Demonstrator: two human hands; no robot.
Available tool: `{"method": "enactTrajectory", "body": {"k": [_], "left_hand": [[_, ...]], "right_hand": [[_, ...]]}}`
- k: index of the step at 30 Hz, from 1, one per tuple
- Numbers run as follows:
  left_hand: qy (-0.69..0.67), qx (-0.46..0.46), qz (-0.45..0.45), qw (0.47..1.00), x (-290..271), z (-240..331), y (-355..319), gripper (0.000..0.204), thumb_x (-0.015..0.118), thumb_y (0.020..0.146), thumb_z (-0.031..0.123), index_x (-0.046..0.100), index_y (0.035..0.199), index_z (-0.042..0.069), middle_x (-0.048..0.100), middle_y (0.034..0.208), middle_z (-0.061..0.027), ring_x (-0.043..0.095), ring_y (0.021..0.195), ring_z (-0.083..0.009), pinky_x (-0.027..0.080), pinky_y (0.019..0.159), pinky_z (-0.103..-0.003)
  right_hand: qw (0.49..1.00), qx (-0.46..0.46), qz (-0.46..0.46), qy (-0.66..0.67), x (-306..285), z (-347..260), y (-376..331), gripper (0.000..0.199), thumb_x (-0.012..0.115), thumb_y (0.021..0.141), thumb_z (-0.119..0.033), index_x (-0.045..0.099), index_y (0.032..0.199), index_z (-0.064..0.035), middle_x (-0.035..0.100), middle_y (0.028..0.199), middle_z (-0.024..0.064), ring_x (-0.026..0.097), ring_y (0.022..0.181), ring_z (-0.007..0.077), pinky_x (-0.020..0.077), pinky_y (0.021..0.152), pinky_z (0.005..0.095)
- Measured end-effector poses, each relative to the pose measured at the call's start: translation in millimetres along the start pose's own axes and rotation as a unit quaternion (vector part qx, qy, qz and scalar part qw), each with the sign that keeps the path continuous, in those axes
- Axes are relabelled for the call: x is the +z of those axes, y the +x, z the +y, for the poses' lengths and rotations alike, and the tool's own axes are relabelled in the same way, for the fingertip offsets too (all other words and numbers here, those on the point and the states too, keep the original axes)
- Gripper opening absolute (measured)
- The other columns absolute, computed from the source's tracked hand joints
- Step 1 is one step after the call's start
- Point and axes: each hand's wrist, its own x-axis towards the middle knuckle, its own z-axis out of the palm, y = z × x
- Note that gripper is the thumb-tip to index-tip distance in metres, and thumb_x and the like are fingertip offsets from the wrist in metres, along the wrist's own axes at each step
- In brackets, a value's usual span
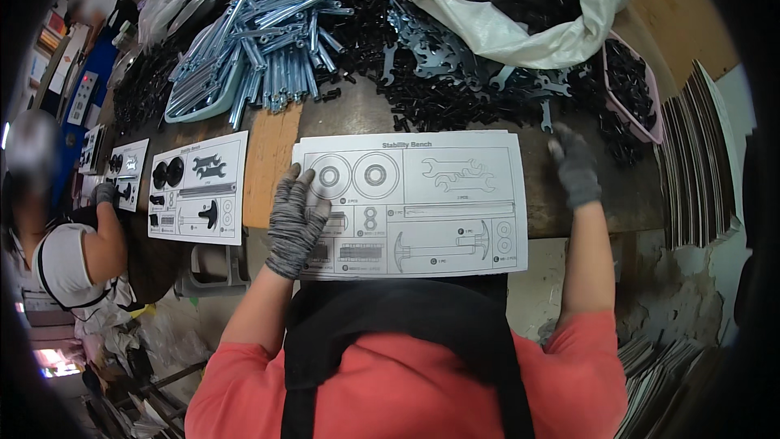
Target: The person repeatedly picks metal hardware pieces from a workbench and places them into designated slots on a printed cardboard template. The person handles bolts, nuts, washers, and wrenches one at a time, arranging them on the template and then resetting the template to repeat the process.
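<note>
In front of me lies a white printed parts card, with line drawings of wheels, wrenches, bars and small hardware. It overhangs the table's near edge. My left hand, in a grey knit glove, rests flat over the card's left edge, fingers extended and thumb apart. Beyond the card's right corner, my gloved right hand reaches with extended fingers towards a flat metal open-end wrench. The fingertips come very close to the wrench; whether they touch it is unclear. More flat wrenches lie heaped among black bolts.
Metal tubes pile up in a pale tray at the far left. A white sack of black parts stands at the back, beside a pink basket. Stacked cardboard sheets stand right. At left, a co-worker sits by filled cards.
</note>
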Motion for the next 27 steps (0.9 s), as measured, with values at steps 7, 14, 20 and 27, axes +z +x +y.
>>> {"method": "enactTrajectory", "body": {"k": [7, 14, 20, 27], "left_hand": [[0.202, 0.085, -0.071, 0.973, 18.8, 14.7, 5.4, 0.056, 0.057, 0.078, 0.039, 0.050, 0.124, 0.007, 0.042, 0.131, -0.0179, 0.033, 0.124, -0.0381, 0.015, 0.107, -0.050], [0.199, 0.086, -0.063, 0.974, 18.2, 17.6, 5.5, 0.055, 0.056, 0.079, 0.038, 0.050, 0.124, 0.007, 0.042, 0.131, -0.0185, 0.033, 0.125, -0.0372, 0.017, 0.106, -0.049], [0.199, 0.082, -0.059, 0.975, 20.1, 18.6, 3.6, 0.054, 0.057, 0.079, 0.037, 0.050, 0.123, 0.007, 0.042, 0.131, -0.0182, 0.033, 0.125, -0.0366, 0.018, 0.106, -0.049], [0.196, 0.098, -0.047, 0.974, 17.6, 19.3, 5.4, 0.052, 0.059, 0.077, 0.033, 0.053, 0.120, 0.004, 0.045, 0.128, -0.0203, 0.036, 0.123, -0.0376, 0.020, 0.105, -0.048]], "right_hand": [[0.968, 0.068, -0.028, -0.238, -10.9, -12.3, 107.3, 0.058, 0.063, 0.073, -0.032, 0.045, 0.127, -0.0178, 0.047, 0.128, 0.0107, 0.043, 0.119, 0.0301, 0.0369, 0.095, 0.0457], [0.940, -0.030, -0.080, -0.329, -0.8, 5.4, 130.7, 0.037, 0.056, 0.078, -0.029, 0.055, 0.112, -0.0165, 0.056, 0.113, 0.0100, 0.052, 0.107, 0.0280, 0.0400, 0.087, 0.0445], [0.937, -0.093, -0.039, -0.334, -6.2, 27.8, 115.4, 0.021, 0.049, 0.081, -0.024, 0.064, 0.092, -0.0138, 0.062, 0.096, 0.0106, 0.060, 0.090, 0.0251, 0.0435, 0.078, 0.0418], [0.913, -0.151, 0.008, -0.380, 16.6, 17.5, 121.3, 0.021, 0.047, 0.083, -0.020, 0.063, 0.094, -0.0128, 0.062, 0.093, 0.0105, 0.062, 0.080, 0.0271, 0.0461, 0.070, 0.0417]]}}
